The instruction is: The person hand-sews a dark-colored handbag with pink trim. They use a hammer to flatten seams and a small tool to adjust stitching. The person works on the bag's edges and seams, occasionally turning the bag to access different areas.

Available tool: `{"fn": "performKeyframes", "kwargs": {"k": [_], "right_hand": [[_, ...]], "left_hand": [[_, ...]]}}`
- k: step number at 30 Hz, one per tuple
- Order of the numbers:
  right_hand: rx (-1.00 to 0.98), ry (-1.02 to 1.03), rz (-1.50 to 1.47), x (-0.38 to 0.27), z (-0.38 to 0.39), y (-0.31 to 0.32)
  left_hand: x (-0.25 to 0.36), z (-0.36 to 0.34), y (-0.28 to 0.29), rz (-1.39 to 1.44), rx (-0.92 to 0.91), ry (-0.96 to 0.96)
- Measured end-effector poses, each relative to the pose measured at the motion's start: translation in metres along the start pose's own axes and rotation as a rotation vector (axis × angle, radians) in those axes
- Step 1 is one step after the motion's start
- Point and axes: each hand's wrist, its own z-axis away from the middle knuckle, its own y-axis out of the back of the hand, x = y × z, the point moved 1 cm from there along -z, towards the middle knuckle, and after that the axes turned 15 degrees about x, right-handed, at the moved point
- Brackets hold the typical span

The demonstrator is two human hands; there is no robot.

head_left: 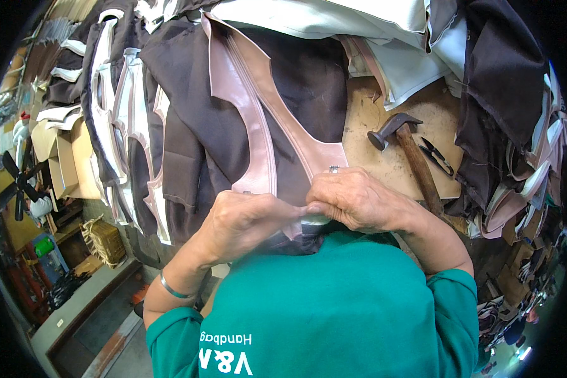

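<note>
Pink, glossy, curvy strips

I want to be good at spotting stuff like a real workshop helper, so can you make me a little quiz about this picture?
1. What black tool lies beside the wooden handle of the hammer?
2. True or false: the fabric under the long pink strips is bright red.
3. Fill in the blank: the hammer is nearer to the person's ____ grip.

Key:
1. The snips.
2. False; it is dark brown.
3. Right; the right grip is nearer.
</note>
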Motion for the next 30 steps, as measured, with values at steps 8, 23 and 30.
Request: {"fn": "performKeyframes", "kwargs": {"k": [8, 23, 30], "right_hand": [[-0.050, -0.078, -0.120, 0.005, -0.003, -0.004], [-0.171, -0.085, -0.225, 0.009, -0.002, -0.004], [-0.281, -0.202, -0.243, 0.004, -0.005, -0.008]], "left_hand": [[-0.001, 0.004, -0.002, -0.044, 0.028, -0.054], [-0.005, 0.017, -0.002, -0.185, 0.035, -0.208], [-0.001, 0.016, -0.008, -0.253, 0.043, -0.340]]}}
